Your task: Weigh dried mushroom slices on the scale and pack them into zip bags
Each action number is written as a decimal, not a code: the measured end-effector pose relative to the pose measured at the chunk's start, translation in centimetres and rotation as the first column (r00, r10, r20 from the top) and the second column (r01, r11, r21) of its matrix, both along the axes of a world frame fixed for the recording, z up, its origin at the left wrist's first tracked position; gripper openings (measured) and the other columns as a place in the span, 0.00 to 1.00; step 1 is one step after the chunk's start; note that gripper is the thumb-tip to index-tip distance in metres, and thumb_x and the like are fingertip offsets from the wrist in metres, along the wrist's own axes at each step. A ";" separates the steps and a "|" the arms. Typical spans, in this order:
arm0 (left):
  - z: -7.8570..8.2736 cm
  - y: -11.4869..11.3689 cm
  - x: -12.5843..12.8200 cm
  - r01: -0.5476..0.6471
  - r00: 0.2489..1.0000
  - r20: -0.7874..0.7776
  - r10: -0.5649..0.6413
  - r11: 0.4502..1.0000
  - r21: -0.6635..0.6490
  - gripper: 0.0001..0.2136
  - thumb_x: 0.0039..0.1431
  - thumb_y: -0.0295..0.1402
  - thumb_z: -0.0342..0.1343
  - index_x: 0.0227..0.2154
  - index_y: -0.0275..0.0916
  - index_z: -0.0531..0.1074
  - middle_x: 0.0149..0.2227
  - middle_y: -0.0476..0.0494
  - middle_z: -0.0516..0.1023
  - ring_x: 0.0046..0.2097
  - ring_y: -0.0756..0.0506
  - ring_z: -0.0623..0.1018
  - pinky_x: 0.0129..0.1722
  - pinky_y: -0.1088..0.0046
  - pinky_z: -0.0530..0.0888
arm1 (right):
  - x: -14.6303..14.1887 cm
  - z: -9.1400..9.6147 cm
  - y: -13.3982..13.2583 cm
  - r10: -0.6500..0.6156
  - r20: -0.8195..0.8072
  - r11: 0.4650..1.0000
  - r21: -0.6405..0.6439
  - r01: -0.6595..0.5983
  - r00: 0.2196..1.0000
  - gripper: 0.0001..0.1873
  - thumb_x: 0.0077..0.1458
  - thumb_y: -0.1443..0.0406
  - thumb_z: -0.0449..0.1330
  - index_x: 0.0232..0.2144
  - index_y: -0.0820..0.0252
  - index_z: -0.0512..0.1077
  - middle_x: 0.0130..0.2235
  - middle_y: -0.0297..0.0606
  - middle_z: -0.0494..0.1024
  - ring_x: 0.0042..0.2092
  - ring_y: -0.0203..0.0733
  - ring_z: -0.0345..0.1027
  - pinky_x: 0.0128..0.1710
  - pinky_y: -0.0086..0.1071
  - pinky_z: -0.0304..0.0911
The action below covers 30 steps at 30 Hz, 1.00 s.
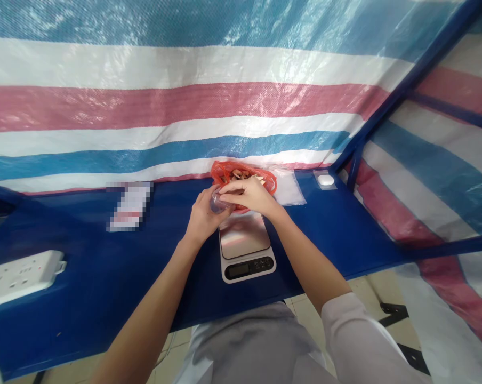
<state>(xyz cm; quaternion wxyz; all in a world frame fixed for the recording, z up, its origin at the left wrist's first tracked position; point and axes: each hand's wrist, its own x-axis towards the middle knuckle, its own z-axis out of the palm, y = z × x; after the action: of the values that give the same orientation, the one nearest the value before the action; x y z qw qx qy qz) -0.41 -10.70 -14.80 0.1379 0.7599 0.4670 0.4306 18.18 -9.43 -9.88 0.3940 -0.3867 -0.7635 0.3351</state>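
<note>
Left grip, head view: left hand [203, 218] clenched around a clear plastic cup [219, 204], slightly tilted.
Right grip: right hand [247, 194] curled over the cup's top; any pinched contents cannot be told.
Cup position: above the back edge of a digital kitchen scale [244, 242].
Behind: orange plastic bag [267, 184] holding pale dried slices [241, 174].
Surface: blue tabletop [85, 282], white power strip [21, 277] at left.
Backdrop: striped tarp [185, 106].

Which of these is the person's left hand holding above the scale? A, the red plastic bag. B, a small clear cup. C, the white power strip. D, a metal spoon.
B. The left hand is wrapped around the small clear cup, above the digital scale, with the red plastic bag lying beyond it.
</note>
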 end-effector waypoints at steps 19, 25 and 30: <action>-1.2 2.0 -1.3 -0.080 0.987 0.143 0.077 0.997 0.013 0.29 0.55 0.49 0.66 0.55 0.40 0.71 0.46 0.40 0.81 0.47 0.41 0.81 0.51 0.59 0.78 | 5.2 0.9 4.7 -0.309 0.451 0.945 0.248 0.215 0.838 0.12 0.61 0.62 0.63 0.46 0.48 0.82 0.47 0.35 0.85 0.46 0.49 0.80 0.48 0.39 0.70; -1.2 2.0 -1.4 -0.079 0.985 0.150 0.081 0.997 -0.021 0.29 0.55 0.49 0.66 0.55 0.40 0.71 0.47 0.39 0.80 0.48 0.40 0.81 0.52 0.58 0.78 | 6.6 0.3 5.0 -0.303 0.577 0.951 0.232 0.204 0.759 0.13 0.60 0.61 0.63 0.47 0.47 0.81 0.47 0.35 0.85 0.47 0.51 0.78 0.48 0.40 0.68; -1.1 2.1 -1.4 -0.074 0.985 0.154 0.077 0.997 -0.021 0.29 0.55 0.49 0.66 0.55 0.40 0.72 0.48 0.39 0.81 0.48 0.40 0.81 0.53 0.58 0.78 | 6.4 0.1 5.0 -0.287 0.637 0.958 0.184 0.221 0.716 0.13 0.59 0.62 0.64 0.46 0.47 0.81 0.45 0.35 0.85 0.45 0.50 0.78 0.44 0.37 0.67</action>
<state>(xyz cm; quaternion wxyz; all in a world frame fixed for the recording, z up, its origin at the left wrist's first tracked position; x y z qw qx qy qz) -1.83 -8.63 -15.85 0.1632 0.7049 0.4866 0.4895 24.60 -4.47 -9.73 0.1606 -0.5618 -0.8072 0.0840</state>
